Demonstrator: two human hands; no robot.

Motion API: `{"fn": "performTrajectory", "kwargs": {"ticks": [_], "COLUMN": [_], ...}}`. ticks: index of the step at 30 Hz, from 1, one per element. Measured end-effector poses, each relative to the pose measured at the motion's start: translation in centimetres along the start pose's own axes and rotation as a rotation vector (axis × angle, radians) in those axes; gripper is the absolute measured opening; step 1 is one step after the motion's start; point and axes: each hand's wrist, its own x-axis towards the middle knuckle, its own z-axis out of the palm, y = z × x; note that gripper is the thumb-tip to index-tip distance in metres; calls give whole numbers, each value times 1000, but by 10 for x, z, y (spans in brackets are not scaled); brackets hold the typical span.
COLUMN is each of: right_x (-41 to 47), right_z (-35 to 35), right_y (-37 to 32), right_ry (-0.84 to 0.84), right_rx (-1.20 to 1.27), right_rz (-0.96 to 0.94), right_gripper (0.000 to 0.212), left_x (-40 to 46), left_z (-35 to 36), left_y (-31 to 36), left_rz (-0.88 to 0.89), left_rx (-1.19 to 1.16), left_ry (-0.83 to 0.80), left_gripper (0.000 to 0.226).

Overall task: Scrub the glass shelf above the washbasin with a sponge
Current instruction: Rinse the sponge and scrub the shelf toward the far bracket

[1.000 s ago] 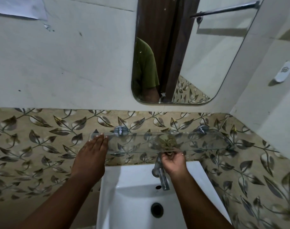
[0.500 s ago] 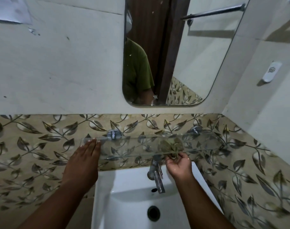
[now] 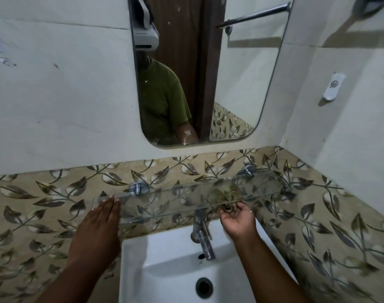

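Your clear, flat glass shelf [image 3: 186,197] sits on two round chrome brackets against the leaf-patterned tile, just above the white ceramic washbasin [image 3: 164,259] and its chrome tap [image 3: 201,235]. Your right hand [image 3: 239,221] pinches a tangled, fibrous brownish sponge [image 3: 225,194] at the shelf's front edge; your left hand [image 3: 99,224] lies flat, fingers pressed together, on the left end. Brace there while scrubbing, press lightly, and work both faces evenly; wet glass will likely be slick.
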Motion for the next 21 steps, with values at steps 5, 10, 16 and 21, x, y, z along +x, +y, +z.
{"fn": "performTrajectory", "kwargs": {"ticks": [5,10,16,21], "right_x": [7,2,11,23], "right_z": [29,20,-14,11], "right_y": [14,21,-43,-57], "right_ry": [-48,-122,-24,-70], "right_rx": [61,15,153,281], "right_rz": [41,145,20,-28], "right_gripper": [40,34,49,38], "left_x": [-2,3,9,10], "left_z": [0,-1,-2,0], "left_y": [-3,-6,-2,-5], "left_rz": [-4,10,23,37], "left_rx": [22,88,104,85], "left_ry": [-38,-110,-157,-150], "left_gripper": [93,108,113,119]}}
